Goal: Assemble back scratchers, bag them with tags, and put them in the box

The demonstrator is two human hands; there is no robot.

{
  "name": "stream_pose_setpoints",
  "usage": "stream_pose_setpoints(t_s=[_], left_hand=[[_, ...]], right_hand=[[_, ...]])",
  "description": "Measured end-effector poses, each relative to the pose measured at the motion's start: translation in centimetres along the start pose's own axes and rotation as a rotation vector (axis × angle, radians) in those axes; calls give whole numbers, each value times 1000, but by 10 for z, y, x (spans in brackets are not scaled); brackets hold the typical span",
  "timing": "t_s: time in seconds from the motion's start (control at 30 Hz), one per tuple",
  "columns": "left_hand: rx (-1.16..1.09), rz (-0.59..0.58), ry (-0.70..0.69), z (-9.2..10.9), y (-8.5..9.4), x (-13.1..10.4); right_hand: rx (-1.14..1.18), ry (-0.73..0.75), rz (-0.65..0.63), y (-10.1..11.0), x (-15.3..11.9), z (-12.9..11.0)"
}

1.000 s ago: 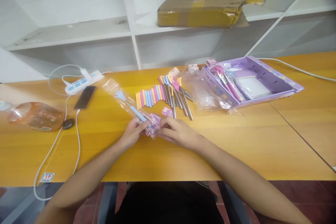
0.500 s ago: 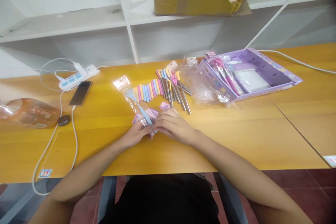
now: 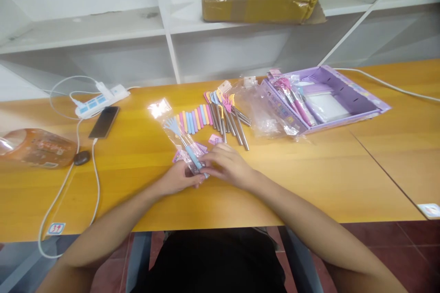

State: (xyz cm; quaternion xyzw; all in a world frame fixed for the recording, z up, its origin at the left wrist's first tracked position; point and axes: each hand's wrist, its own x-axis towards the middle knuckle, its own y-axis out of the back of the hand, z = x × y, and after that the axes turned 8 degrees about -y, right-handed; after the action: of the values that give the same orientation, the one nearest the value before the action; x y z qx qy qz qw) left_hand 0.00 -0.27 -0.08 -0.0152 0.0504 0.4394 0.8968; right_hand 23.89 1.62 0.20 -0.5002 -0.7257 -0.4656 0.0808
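Observation:
A light blue back scratcher [image 3: 193,156] with a hand-shaped head and metal shaft lies inside a clear plastic bag [image 3: 165,124]. My left hand [image 3: 178,177] grips the bag's lower end from the left. From the right, my right hand [image 3: 231,165] pinches the same end at the blue handle. Beyond my hands runs a row of pastel handle sleeves [image 3: 192,120]. Right of it lie several back scratcher rods [image 3: 237,123] with yellow, pink and blue heads. One small pink card [image 3: 216,139] sits by my right fingers; more printed cards [image 3: 178,154] are partly hidden under the bag.
A purple open box [image 3: 360,105] holds packaged scratchers, with loose clear bags [image 3: 263,114] against its left side. On the left are a phone [image 3: 104,122], a power strip [image 3: 103,100], cables and an orange package [image 3: 41,147]. A taped carton [image 3: 261,2] rests on the shelf.
The blue handle shows a little lower and farther right, closer to me. My left thumb has moved down alongside my right fingers at the bag's end.

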Motion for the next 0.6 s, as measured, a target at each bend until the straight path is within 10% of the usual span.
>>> stream_pose_setpoints(t_s=[0.23,0.6], left_hand=[[-67,-30,-65,3,2,0],[403,-149,-141,7,2,-6]], right_hand=[[159,-339,-198,5,-1,-5],[456,-485,-372,4,3,-9]])
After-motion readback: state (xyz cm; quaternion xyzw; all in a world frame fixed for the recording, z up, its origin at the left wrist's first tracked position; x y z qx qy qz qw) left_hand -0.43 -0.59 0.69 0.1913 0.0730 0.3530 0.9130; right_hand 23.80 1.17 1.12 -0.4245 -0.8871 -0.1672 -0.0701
